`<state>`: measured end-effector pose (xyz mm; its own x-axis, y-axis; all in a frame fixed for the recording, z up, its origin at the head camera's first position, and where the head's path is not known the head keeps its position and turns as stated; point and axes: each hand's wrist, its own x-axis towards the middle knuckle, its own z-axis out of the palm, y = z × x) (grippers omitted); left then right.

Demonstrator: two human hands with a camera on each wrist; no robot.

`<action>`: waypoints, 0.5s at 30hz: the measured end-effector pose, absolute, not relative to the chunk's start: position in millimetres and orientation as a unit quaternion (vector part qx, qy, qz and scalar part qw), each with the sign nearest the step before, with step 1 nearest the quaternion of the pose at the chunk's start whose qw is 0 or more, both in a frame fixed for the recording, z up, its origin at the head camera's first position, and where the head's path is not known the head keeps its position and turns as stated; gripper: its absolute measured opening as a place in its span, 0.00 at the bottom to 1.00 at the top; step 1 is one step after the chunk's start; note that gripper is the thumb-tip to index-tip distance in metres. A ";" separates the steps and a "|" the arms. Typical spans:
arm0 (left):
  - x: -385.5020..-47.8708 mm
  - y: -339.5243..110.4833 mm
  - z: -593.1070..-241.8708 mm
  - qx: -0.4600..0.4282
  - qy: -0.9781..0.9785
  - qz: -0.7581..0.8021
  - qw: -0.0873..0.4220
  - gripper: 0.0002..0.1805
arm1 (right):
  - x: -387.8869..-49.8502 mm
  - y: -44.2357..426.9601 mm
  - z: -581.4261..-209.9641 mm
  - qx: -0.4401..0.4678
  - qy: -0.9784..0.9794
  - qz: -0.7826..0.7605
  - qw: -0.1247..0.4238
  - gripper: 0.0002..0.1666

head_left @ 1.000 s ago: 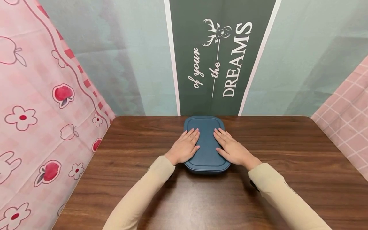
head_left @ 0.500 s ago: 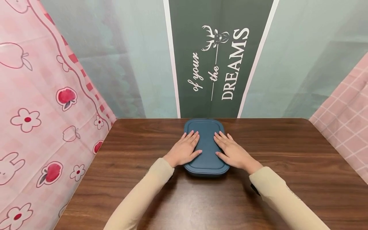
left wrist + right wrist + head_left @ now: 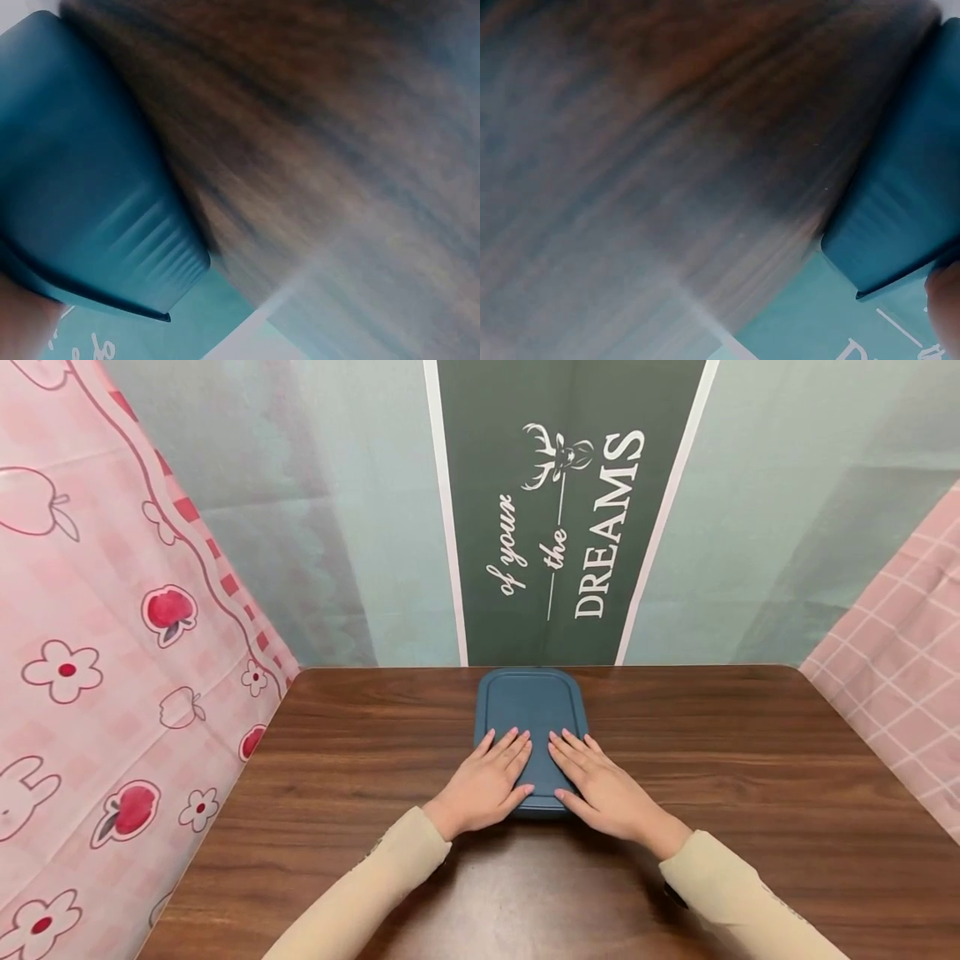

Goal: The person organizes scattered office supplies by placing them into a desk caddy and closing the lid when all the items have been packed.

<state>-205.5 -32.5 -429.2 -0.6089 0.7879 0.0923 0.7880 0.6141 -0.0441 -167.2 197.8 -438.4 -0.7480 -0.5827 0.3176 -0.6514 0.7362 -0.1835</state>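
Note:
A blue lidded box (image 3: 531,706) with rounded corners stands at the table's far edge in the head view. Flat on the left near part of its lid rests my left hand (image 3: 483,783), fingers straight. My right hand (image 3: 609,792) lies the same way on the right near part, its fingertips a little apart from the left ones. The left wrist view shows the box's ribbed side wall (image 3: 142,232) and part of a finger (image 3: 22,322). In the right wrist view, the box (image 3: 907,195) is at the right, with a finger (image 3: 946,307) at its lid edge.
The brown wooden table (image 3: 360,735) carries the box. Behind it hangs a green cloth (image 3: 540,635) with white lettering. A pink patterned cloth (image 3: 112,710) hangs at the left, and a pink checked one (image 3: 900,652) at the right.
Both hands have slid toward the near end of the lid and slightly inward, closer to each other. The box stays in about the same place.

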 end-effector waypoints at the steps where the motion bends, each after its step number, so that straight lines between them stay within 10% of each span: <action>1: -205.0 -31.9 -429.7 -0.438 -0.898 0.002 0.053 0.33 | -166.8 198.2 -439.3 0.334 -0.924 0.140 0.124 0.35; 15: -213.7 -30.9 -427.0 -0.425 -0.904 -0.026 0.033 0.40 | -171.1 206.8 -430.4 0.302 -0.939 0.136 0.086 0.38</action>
